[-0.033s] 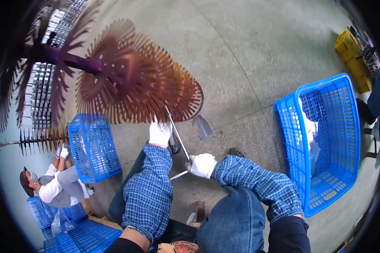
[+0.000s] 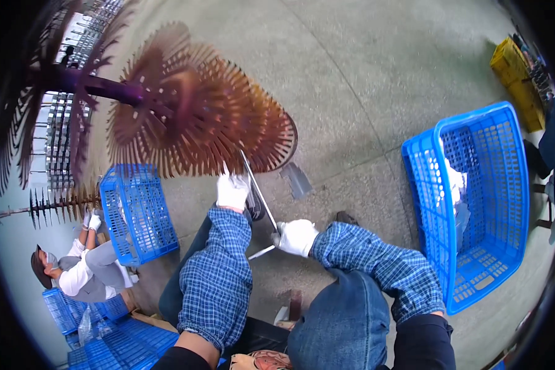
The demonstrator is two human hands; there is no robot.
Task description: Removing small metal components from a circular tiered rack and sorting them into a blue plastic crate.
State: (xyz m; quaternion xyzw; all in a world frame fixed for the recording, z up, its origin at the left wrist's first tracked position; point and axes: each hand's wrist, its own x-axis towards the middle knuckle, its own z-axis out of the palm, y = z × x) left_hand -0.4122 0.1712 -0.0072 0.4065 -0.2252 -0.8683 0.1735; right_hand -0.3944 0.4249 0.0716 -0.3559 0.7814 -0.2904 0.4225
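Note:
A large rack [image 2: 209, 117] of brown, comb-like discs on a purple-brown shaft fills the upper left, its edge toothed with many thin prongs. My left hand [image 2: 233, 191], in a white glove, is raised to the prongs along the rack's lower edge. Its fingers look drawn together, but what they grip is too small and bright to make out. Lower and to the right, my gloved right hand [image 2: 296, 238] is closed around a thin silver metal rod [image 2: 260, 194]. The rod slants up to the discs, passing beside my left hand. A short pale strip [image 2: 262, 251] juts out below my right hand.
A big blue crate [image 2: 445, 216] with white pieces inside stands at right. Another blue crate [image 2: 143, 213] stands at left, near a seated person [image 2: 92, 268] in white gloves. Yellow crates [image 2: 519, 83] are at far right. A grey bent plate [image 2: 297, 181] lies on the floor.
The whole view has shifted very slightly. Both hands and the rod keep nearly the same places relative to the rack.

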